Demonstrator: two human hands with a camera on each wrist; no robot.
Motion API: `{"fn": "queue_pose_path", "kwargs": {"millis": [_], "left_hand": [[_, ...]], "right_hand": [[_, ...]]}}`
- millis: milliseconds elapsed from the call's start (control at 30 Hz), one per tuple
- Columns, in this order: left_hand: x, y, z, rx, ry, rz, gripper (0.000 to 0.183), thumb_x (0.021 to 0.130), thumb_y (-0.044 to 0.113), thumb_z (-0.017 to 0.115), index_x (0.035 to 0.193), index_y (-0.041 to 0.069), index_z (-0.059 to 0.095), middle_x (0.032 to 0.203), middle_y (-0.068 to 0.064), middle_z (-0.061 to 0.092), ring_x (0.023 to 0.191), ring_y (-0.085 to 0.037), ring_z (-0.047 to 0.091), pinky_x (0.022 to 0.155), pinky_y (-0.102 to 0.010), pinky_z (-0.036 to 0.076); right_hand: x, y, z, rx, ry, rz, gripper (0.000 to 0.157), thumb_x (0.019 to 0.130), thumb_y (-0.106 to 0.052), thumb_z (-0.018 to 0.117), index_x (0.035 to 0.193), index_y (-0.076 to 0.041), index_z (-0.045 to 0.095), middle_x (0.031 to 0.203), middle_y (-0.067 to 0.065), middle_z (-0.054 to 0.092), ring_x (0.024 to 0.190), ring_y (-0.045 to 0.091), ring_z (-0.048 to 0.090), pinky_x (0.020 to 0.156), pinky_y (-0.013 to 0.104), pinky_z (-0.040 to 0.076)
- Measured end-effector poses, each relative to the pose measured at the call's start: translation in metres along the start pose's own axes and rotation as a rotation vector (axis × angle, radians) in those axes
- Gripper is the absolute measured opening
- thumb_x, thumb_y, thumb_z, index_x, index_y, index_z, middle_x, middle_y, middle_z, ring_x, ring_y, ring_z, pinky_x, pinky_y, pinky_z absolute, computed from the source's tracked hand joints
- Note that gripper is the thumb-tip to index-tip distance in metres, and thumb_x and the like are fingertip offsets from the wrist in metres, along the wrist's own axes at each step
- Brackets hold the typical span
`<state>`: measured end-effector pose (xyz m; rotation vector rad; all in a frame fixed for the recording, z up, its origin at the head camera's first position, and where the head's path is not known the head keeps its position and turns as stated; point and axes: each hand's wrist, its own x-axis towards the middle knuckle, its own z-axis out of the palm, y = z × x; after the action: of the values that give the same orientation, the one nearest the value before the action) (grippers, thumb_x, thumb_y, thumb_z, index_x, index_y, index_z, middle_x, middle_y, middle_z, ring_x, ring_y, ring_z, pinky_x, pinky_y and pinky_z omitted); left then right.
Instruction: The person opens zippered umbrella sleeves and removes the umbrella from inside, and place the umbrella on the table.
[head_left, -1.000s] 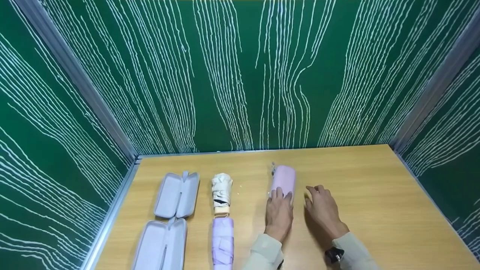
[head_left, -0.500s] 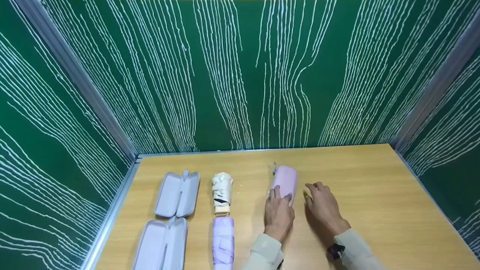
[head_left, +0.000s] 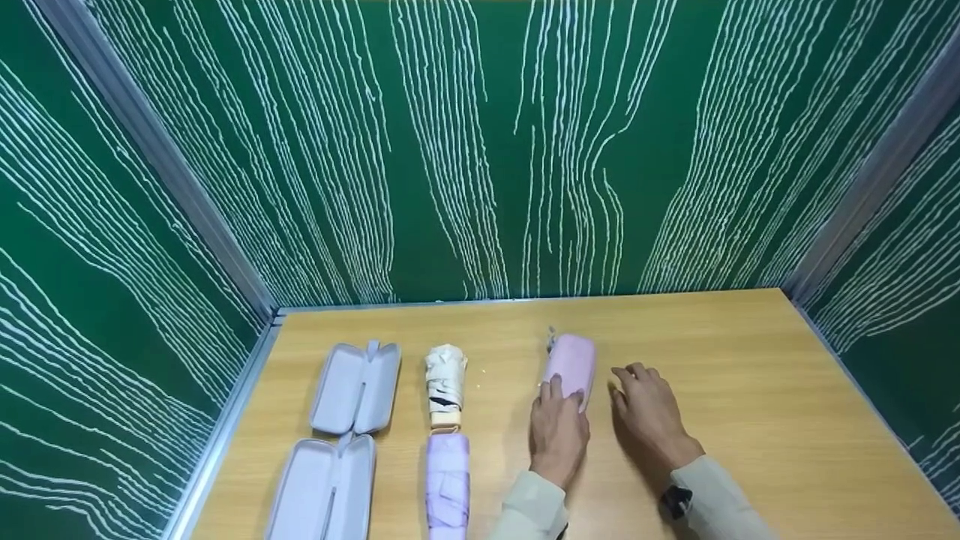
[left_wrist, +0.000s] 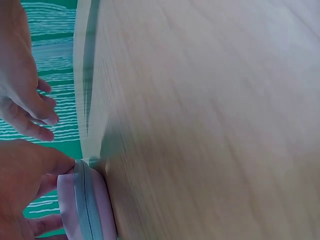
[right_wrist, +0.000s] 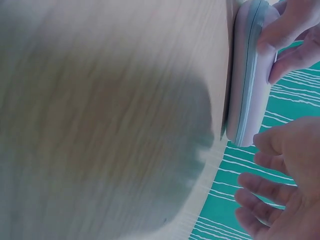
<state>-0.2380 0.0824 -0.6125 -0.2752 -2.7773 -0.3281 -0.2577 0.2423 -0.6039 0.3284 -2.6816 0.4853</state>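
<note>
A pink hard-shell zip case (head_left: 574, 358) with a grey zipper lies on the table, a small pull tag at its far left end. My left hand (head_left: 559, 435) holds its near end, the thumb at the zipper side and the fingers over the top. The grey zipper (left_wrist: 86, 200) shows closed along the case's side in the left wrist view. To the right of the case, my right hand (head_left: 649, 405) hovers low over the table with loosely bent fingers and nothing in them. In the right wrist view the right hand's fingers (right_wrist: 265, 186) are spread apart beside the case.
Left of the hands lie a folded cream umbrella (head_left: 445, 379) and, nearer, a folded purple umbrella (head_left: 448, 480). Two opened grey zip cases (head_left: 341, 390) lie farther left in a column. Green panels (head_left: 517, 150) with white wavy lines wall the wooden table (head_left: 772, 420).
</note>
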Motion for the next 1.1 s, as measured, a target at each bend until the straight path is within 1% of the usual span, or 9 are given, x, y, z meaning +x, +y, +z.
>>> {"fn": "queue_pose_path", "kwargs": {"millis": [200, 400, 500, 633, 733, 800, 900, 1033, 1100], "left_hand": [[-0.003, -0.002, -0.001, 0.045, 0.022, 0.005, 0.026, 0.079, 0.031, 0.069, 0.105, 0.028, 0.072, 0.122, -0.007, 0.054, 0.103, -0.02, 0.049, 0.08, -0.031, 0.046], [-0.005, -0.002, -0.003, 0.062, 0.039, 0.007, 0.023, 0.075, 0.028, 0.071, 0.097, 0.022, 0.073, 0.114, -0.008, 0.056, 0.101, -0.022, 0.051, 0.081, -0.032, 0.046], [-0.003, 0.001, -0.005, 0.097, 0.045, 0.015, 0.023, 0.073, 0.028, 0.072, 0.095, 0.02, 0.072, 0.111, -0.008, 0.057, 0.099, -0.023, 0.052, 0.079, -0.032, 0.046], [-0.003, 0.003, -0.007, 0.187, 0.029, 0.032, 0.029, 0.073, 0.031, 0.074, 0.099, 0.022, 0.068, 0.113, -0.008, 0.057, 0.1, -0.023, 0.054, 0.078, -0.031, 0.048], [-0.003, 0.004, -0.008, 0.231, 0.016, 0.041, 0.034, 0.071, 0.033, 0.076, 0.102, 0.024, 0.065, 0.11, -0.007, 0.058, 0.097, -0.022, 0.055, 0.075, -0.031, 0.049], [-0.002, 0.004, -0.009, 0.232, 0.009, 0.037, 0.037, 0.069, 0.033, 0.077, 0.102, 0.024, 0.062, 0.104, -0.006, 0.057, 0.092, -0.021, 0.054, 0.071, -0.031, 0.049], [-0.001, 0.005, -0.011, 0.248, -0.012, 0.03, 0.044, 0.07, 0.035, 0.075, 0.11, 0.025, 0.061, 0.098, -0.004, 0.055, 0.087, -0.019, 0.053, 0.067, -0.029, 0.048], [0.0, 0.006, -0.013, 0.264, -0.022, 0.016, 0.051, 0.071, 0.038, 0.073, 0.119, 0.026, 0.061, 0.1, -0.005, 0.054, 0.086, -0.019, 0.053, 0.064, -0.028, 0.047], [0.001, 0.006, -0.012, 0.265, -0.012, 0.014, 0.049, 0.07, 0.038, 0.073, 0.117, 0.026, 0.063, 0.102, -0.006, 0.053, 0.086, -0.019, 0.053, 0.063, -0.029, 0.046]], "right_hand": [[-0.001, -0.001, 0.002, -0.006, -0.003, -0.003, 0.034, 0.079, -0.008, 0.07, 0.111, 0.001, 0.063, 0.101, 0.017, 0.058, 0.092, 0.036, 0.054, 0.078, 0.05, 0.044], [-0.001, 0.002, 0.004, 0.005, 0.001, -0.016, 0.034, 0.078, -0.008, 0.069, 0.111, 0.002, 0.063, 0.1, 0.017, 0.059, 0.092, 0.036, 0.053, 0.078, 0.05, 0.043], [0.001, 0.004, 0.003, 0.012, 0.017, -0.022, 0.033, 0.079, -0.008, 0.069, 0.11, 0.001, 0.063, 0.101, 0.017, 0.059, 0.091, 0.036, 0.054, 0.079, 0.05, 0.043], [0.003, 0.007, 0.003, 0.001, 0.031, -0.058, 0.031, 0.079, -0.008, 0.069, 0.109, 0.001, 0.064, 0.1, 0.017, 0.06, 0.088, 0.035, 0.055, 0.077, 0.049, 0.045], [0.004, 0.008, 0.003, -0.005, 0.041, -0.077, 0.03, 0.079, -0.008, 0.069, 0.108, 0.001, 0.065, 0.099, 0.016, 0.06, 0.087, 0.035, 0.056, 0.076, 0.049, 0.046], [0.005, 0.009, 0.003, -0.002, 0.044, -0.076, 0.03, 0.079, -0.008, 0.069, 0.108, 0.001, 0.065, 0.099, 0.016, 0.06, 0.088, 0.035, 0.056, 0.076, 0.049, 0.046], [0.007, 0.009, 0.003, 0.006, 0.037, -0.065, 0.03, 0.08, -0.009, 0.069, 0.108, 0.001, 0.065, 0.099, 0.016, 0.06, 0.089, 0.035, 0.055, 0.077, 0.049, 0.045], [0.009, 0.01, 0.002, 0.01, 0.03, -0.052, 0.03, 0.079, -0.008, 0.069, 0.108, 0.001, 0.065, 0.099, 0.017, 0.06, 0.089, 0.036, 0.055, 0.078, 0.049, 0.045], [0.01, 0.011, 0.002, 0.01, 0.028, -0.047, 0.03, 0.079, -0.008, 0.069, 0.108, 0.001, 0.065, 0.099, 0.017, 0.06, 0.089, 0.036, 0.055, 0.078, 0.049, 0.044]]}}
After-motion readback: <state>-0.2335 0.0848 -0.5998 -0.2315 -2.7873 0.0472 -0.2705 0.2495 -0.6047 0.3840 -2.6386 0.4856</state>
